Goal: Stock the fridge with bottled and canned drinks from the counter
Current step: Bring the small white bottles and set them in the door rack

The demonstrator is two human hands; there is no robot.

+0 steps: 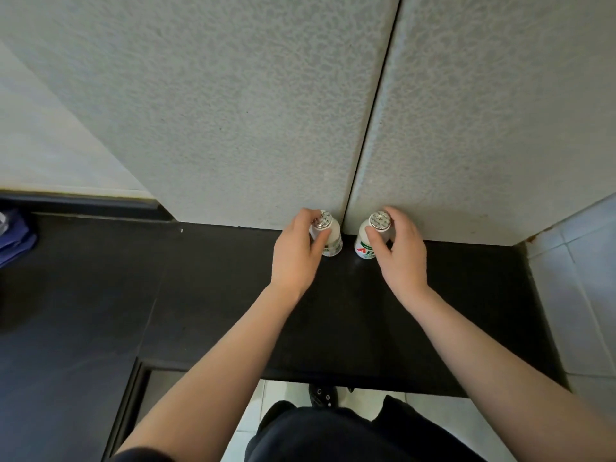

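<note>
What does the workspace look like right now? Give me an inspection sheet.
Surface: black counter, mostly bare, dark and glossy.
Job's things: left bottle and right bottle, small, white, foil-capped, upright, side by side against the wall.
Clutter: blue object at the far left edge, cut off.
Grippers: left hand closed around the left bottle; right hand closed around the right bottle.
Cables: nothing seen.
Surroundings: textured grey wall panels behind, white floor tiles below; no fridge in view.

Black counter (206, 295), matte, running up to a speckled grey wall (233, 111) — two small white bottles upright at the back edge, left bottle (333, 240), right bottle (365, 243), near each other.
</note>
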